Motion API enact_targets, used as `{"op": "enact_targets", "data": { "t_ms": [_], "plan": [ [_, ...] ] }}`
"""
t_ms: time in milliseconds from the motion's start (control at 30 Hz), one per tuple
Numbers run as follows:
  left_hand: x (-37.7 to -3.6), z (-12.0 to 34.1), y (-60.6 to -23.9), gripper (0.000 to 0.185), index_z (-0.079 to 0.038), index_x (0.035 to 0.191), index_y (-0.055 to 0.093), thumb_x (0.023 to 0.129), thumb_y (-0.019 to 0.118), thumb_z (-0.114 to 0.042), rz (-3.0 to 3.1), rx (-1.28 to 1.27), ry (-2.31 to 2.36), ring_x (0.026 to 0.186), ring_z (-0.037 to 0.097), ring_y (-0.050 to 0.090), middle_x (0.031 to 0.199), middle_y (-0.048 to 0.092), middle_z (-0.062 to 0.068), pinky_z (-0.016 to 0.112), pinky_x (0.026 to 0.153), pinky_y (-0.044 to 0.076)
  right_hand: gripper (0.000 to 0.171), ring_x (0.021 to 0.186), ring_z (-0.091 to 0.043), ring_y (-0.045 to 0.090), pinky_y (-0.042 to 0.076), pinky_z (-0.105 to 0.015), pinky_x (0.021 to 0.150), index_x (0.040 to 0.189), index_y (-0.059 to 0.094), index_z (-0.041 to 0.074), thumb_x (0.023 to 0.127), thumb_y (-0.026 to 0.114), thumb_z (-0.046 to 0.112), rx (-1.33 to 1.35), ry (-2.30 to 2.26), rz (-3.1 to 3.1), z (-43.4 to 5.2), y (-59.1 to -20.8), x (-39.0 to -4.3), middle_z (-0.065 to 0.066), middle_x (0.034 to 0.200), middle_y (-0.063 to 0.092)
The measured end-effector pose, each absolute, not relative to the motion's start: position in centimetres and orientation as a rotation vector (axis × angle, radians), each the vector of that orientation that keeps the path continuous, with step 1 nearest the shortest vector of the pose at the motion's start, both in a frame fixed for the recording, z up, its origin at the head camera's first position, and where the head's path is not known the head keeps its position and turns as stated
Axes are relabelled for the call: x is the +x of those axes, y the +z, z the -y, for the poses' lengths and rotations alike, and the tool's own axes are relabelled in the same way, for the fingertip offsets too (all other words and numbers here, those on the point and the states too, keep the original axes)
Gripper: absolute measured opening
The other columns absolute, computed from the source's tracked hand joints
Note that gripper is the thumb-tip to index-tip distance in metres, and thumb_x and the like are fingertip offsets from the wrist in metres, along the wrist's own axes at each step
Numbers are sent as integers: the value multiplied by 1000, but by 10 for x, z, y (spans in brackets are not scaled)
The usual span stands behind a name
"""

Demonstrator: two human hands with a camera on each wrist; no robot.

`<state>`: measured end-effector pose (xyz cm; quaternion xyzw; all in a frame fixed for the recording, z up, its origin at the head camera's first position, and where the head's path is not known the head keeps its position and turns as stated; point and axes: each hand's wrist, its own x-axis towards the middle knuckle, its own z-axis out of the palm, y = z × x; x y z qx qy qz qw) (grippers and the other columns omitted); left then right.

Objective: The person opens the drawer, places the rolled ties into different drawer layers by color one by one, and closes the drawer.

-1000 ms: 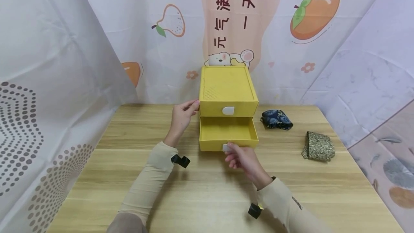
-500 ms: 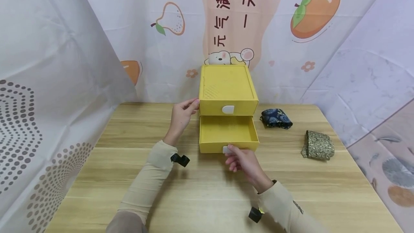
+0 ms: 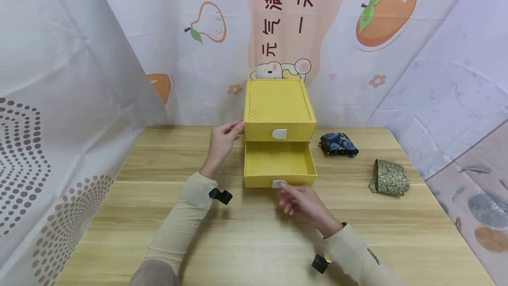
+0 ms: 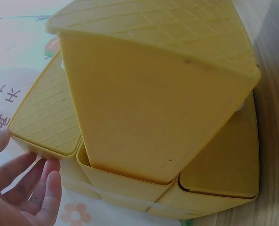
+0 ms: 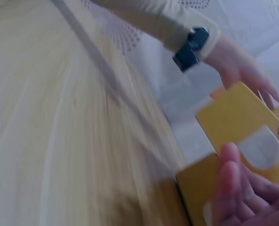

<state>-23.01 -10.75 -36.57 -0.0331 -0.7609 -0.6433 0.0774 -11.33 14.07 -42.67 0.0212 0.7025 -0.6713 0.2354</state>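
Observation:
A yellow two-drawer cabinet (image 3: 279,100) stands at the back of the wooden table. Its upper drawer is in, while the lower drawer (image 3: 280,159) stands pulled out with a bare interior. My left hand (image 3: 221,144) holds the cabinet's left front edge; the left wrist view shows the thumb and bent fingers (image 4: 28,172) at a corner of the casing (image 4: 47,115). At the lower drawer's white tab (image 3: 279,184), my right hand (image 3: 303,204) lies with its thumb tip close by. In the right wrist view its fingers (image 5: 229,181) are loosely bent, with nothing between them and the thumb.
Right of the cabinet lies a folded dark blue patterned cloth bundle (image 3: 338,145). A speckled green-brown folded cloth (image 3: 390,177) sits nearer the table's right edge. Printed fabric hangs behind the table (image 3: 158,215) and at both sides.
The lower drawer has slid slightly farther out. My right hand has loosened from its tab and shifted a little right and toward me. The left hand stays at the cabinet's edge.

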Motion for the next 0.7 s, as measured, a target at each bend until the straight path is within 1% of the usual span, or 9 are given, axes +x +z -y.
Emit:
{"op": "enact_targets", "data": {
  "t_ms": [100,200,333,467,633,700],
  "plan": [
    [-230,107,-367,42,-4,119,70,94,65,-37,2281,-104,-1920,98,30,68,112,72,17,38,88,57,58,63,-11,61,53,-24,59,114,60,-18,98,57,37,-63,-1706,-1976,-159,-425,-112,-5,78,70],
    [-230,107,-367,42,-5,119,70,94,65,-38,2280,-99,-1917,98,29,68,112,72,16,38,87,57,52,68,-15,65,57,-31,66,110,63,-15,97,59,35,-172,-1560,-2038,-180,-420,-115,-12,84,72],
    [-229,108,-367,41,-5,119,70,93,65,-37,2277,-93,-1923,98,30,68,112,72,16,36,86,58,46,74,-22,68,59,-39,73,107,66,-12,96,60,32,-254,-1415,-2113,-206,-412,-124,-20,88,71],
    [-230,107,-367,39,-5,119,70,94,66,-34,2271,-91,-1937,98,31,68,112,72,17,35,86,57,44,78,-24,66,58,-39,73,109,65,-12,97,59,30,-257,-1334,-2185,-226,-399,-138,-16,87,70],
    [-230,107,-367,38,-5,118,70,94,66,-34,2268,-79,-1935,98,32,68,112,72,17,37,86,57,42,79,-19,63,58,-37,73,113,65,-10,98,58,29,-275,-1222,-2282,-241,-380,-152,-9,87,68],
    [-230,106,-367,38,-5,118,70,93,66,-34,2265,-83,-1938,98,32,68,110,72,18,36,86,57,40,79,-18,62,57,-36,72,112,66,-9,97,59,28,-290,-1164,-2312,-247,-374,-156,-7,86,67]
  ]
}}
